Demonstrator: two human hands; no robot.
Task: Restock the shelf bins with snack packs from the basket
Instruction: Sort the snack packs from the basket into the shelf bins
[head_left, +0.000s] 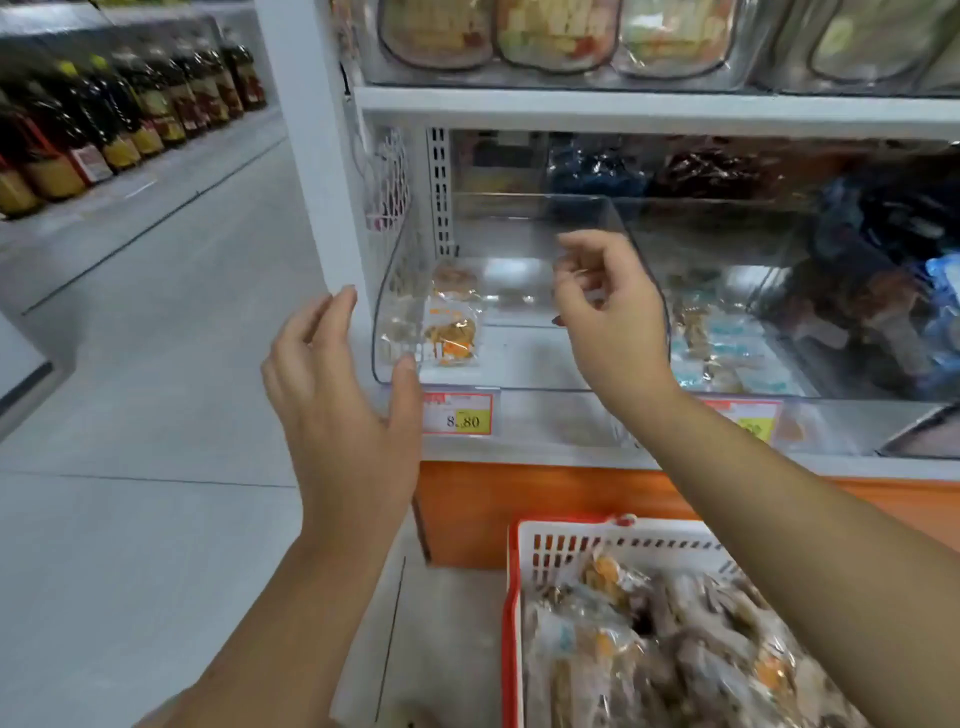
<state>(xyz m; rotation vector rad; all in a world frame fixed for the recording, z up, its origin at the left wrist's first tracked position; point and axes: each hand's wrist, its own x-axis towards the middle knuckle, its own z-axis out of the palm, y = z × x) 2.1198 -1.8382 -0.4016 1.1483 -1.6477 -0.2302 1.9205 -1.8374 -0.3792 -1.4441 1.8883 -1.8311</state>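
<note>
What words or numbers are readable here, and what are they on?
"8.80": price tag on the shelf edge, below the clear bin.
Too blurred to read: second price tag, bottle labels, print on the snack pack.

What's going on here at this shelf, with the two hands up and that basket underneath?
A person is restocking a shop shelf. Both hands are up at a clear bin that is nearly empty, with only a couple of snack packs at its left side. The left hand is open by the bin's front corner. The right hand hangs loosely curled in front of it, apparently holding nothing. The basket below is piled with wrapped packs.
</note>
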